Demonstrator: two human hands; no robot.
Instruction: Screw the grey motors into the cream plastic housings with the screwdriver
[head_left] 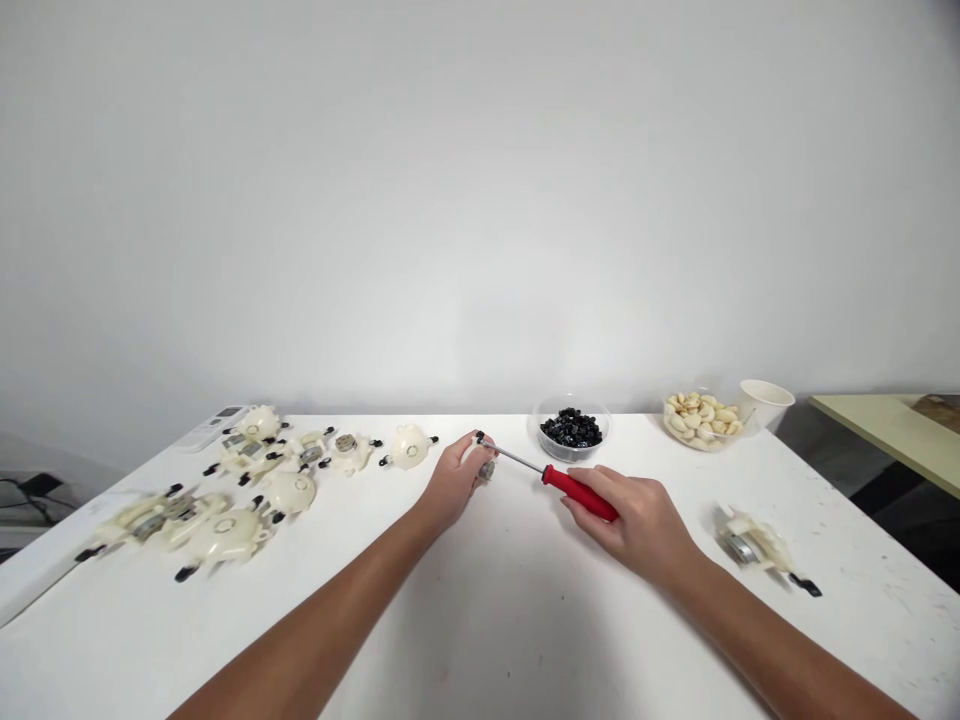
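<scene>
My right hand [637,515] is wrapped round the red handle of a screwdriver [576,492]. Its metal shaft points left, and the tip meets a small black piece [480,437] at my left hand. Closed fingers of my left hand [454,483] grip a cream plastic part with a grey metal piece [487,470]; most of that part is hidden behind the fingers. Nearest to my left hand on the table lies a cream domed plastic part [409,447] with black end pieces. Beyond the screwdriver stands a clear bowl of small black pieces [571,430].
Several similar cream assemblies [229,535] with black ends lie at the left of the white table [517,630]. One more assembly [757,545] sits at the right. A clear bowl of cream pieces [701,418] and a white cup [765,403] stand at the back right, near the wall.
</scene>
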